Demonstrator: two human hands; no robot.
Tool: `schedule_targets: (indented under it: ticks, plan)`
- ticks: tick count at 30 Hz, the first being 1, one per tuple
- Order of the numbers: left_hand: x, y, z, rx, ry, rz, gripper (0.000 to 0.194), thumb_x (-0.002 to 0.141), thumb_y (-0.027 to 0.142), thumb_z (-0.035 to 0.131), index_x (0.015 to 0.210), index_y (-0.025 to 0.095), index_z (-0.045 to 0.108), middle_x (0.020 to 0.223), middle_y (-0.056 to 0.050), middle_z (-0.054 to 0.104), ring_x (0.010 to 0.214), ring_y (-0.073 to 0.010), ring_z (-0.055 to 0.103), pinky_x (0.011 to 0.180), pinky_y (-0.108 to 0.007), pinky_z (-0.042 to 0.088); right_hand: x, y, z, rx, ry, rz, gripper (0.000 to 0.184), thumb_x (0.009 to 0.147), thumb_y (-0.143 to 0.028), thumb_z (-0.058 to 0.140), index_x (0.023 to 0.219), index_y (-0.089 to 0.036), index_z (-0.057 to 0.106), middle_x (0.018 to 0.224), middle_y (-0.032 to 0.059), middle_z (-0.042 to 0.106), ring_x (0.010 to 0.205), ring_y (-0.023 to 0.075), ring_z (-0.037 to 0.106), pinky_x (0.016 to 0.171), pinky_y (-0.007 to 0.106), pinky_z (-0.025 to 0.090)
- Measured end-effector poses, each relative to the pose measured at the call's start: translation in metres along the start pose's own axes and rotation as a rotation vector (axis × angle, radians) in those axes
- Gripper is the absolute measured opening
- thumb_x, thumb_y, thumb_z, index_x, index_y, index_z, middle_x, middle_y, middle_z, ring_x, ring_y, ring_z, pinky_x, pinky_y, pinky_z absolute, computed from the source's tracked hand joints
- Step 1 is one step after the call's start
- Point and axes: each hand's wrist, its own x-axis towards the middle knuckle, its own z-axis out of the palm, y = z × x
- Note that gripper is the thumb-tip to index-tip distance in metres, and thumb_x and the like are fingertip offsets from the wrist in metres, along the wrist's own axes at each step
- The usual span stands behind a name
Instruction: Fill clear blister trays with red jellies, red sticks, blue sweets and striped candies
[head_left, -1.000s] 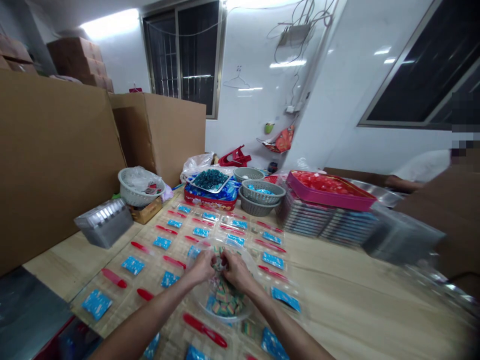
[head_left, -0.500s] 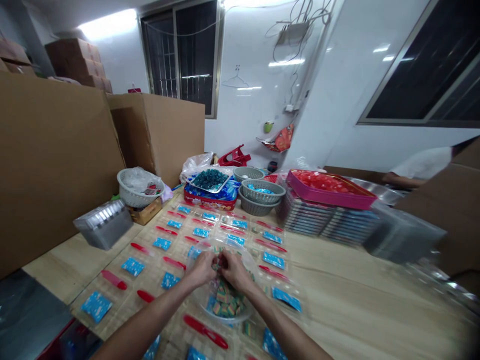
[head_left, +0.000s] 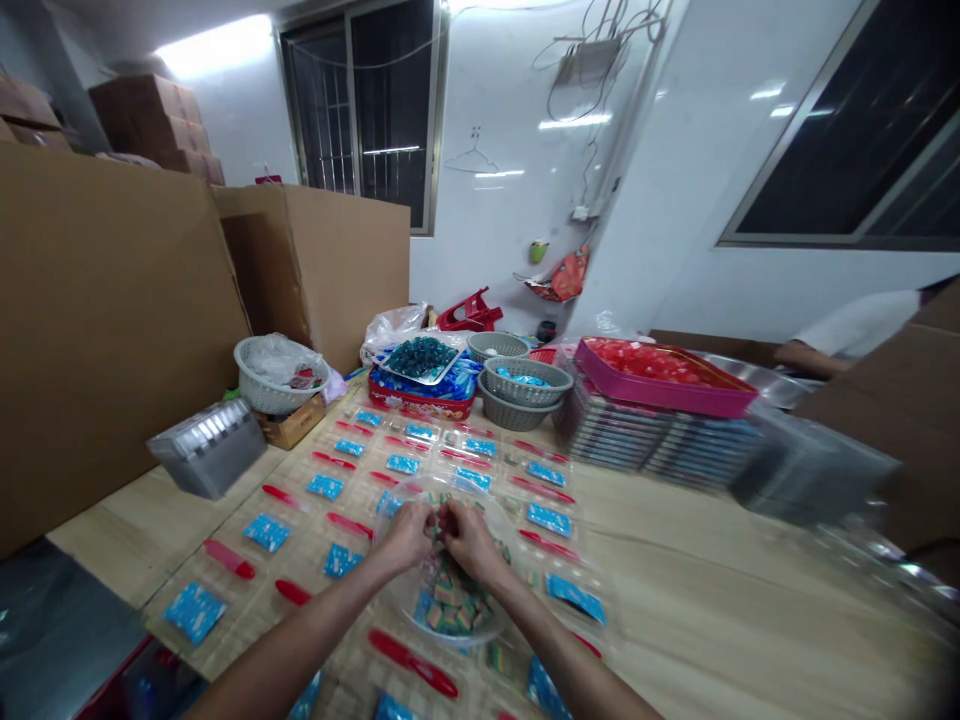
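Observation:
A clear plastic bowl [head_left: 411,605] holds many small green, pink and tan striped blocks [head_left: 452,608]. Over its middle, my left hand [head_left: 409,535] and my right hand [head_left: 466,538] meet with fingertips pinched close together. Whatever lies between the fingers is too small and hidden to make out. Around and under the bowl, clear plastic trays lie in rows. Each shows a red pen-shaped piece [head_left: 412,662] and a blue printed packet [head_left: 195,612]; a striped block also shows in some trays.
Behind the rows stand a red tin [head_left: 420,402] with blue packets, grey baskets [head_left: 529,385], and a pink tray [head_left: 667,390] of red pieces on stacked packages. Clear plastic shells [head_left: 210,450] and a white basket [head_left: 277,385] sit left. Another person's arm [head_left: 814,355] shows far right.
Both hands stay pinched above the bowl with hardly any movement. The view has shifted very slightly, and the other person's arm at far right has moved a little to the right.

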Motion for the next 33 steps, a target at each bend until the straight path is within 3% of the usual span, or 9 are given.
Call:
schedule_targets:
  ticks: [7, 15, 19, 25, 28, 33]
  plan:
    - [0.001, -0.003, 0.001, -0.068, -0.008, 0.051, 0.03, 0.06, 0.006, 0.052, 0.084, 0.015, 0.068, 0.072, -0.003, 0.065, 0.067, -0.0178, 0.057, 0.063, -0.026, 0.042, -0.003, 0.0, -0.002, 0.052, -0.074, 0.0, 0.038, 0.057, -0.001, 0.044, 0.086, -0.017, 0.063, 0.081, 0.0039, 0.068, 0.077, 0.0186, 0.06, 0.069, 0.027, 0.041]
    - [0.001, -0.008, 0.004, -0.109, 0.003, 0.092, 0.03, 0.061, 0.006, 0.054, 0.087, 0.015, 0.066, 0.083, -0.007, 0.068, 0.076, -0.0217, 0.06, 0.068, -0.029, 0.045, -0.002, 0.004, 0.005, -0.013, -0.059, 0.01, 0.035, 0.059, -0.001, 0.044, 0.085, -0.017, 0.062, 0.078, 0.0043, 0.066, 0.076, 0.0188, 0.058, 0.068, 0.027, 0.039]
    - [0.001, -0.008, 0.006, -0.093, 0.006, 0.09, 0.032, 0.059, 0.005, 0.055, 0.088, 0.016, 0.064, 0.084, -0.005, 0.067, 0.078, -0.0217, 0.06, 0.068, -0.028, 0.044, -0.003, 0.005, 0.006, -0.063, -0.021, -0.008, 0.025, 0.063, -0.004, 0.045, 0.077, -0.018, 0.059, 0.072, 0.0019, 0.063, 0.073, 0.0179, 0.055, 0.065, 0.026, 0.036]
    - [0.0, -0.011, 0.013, -0.069, 0.041, 0.121, 0.039, 0.06, 0.005, 0.053, 0.097, 0.017, 0.058, 0.082, -0.004, 0.066, 0.076, -0.0209, 0.061, 0.06, -0.025, 0.038, -0.004, 0.001, 0.002, -0.009, -0.055, 0.012, 0.028, 0.059, -0.001, 0.043, 0.077, -0.018, 0.057, 0.072, 0.0014, 0.062, 0.069, 0.016, 0.055, 0.062, 0.024, 0.035]
    - [-0.001, -0.012, 0.015, -0.064, 0.055, 0.129, 0.039, 0.06, 0.006, 0.053, 0.097, 0.017, 0.055, 0.082, -0.004, 0.066, 0.075, -0.0208, 0.061, 0.057, -0.025, 0.036, -0.004, -0.002, 0.0, -0.043, -0.06, -0.007, 0.022, 0.062, -0.002, 0.043, 0.071, -0.018, 0.055, 0.069, 0.0018, 0.06, 0.068, 0.0164, 0.053, 0.06, 0.024, 0.031]
    - [-0.001, -0.013, 0.016, -0.09, 0.042, 0.158, 0.044, 0.056, 0.004, 0.052, 0.097, 0.018, 0.054, 0.088, -0.005, 0.066, 0.083, -0.0227, 0.061, 0.061, -0.026, 0.037, -0.006, -0.002, 0.0, -0.051, -0.07, 0.004, 0.019, 0.063, -0.002, 0.043, 0.068, -0.018, 0.053, 0.066, 0.0021, 0.059, 0.065, 0.0163, 0.05, 0.059, 0.025, 0.03]
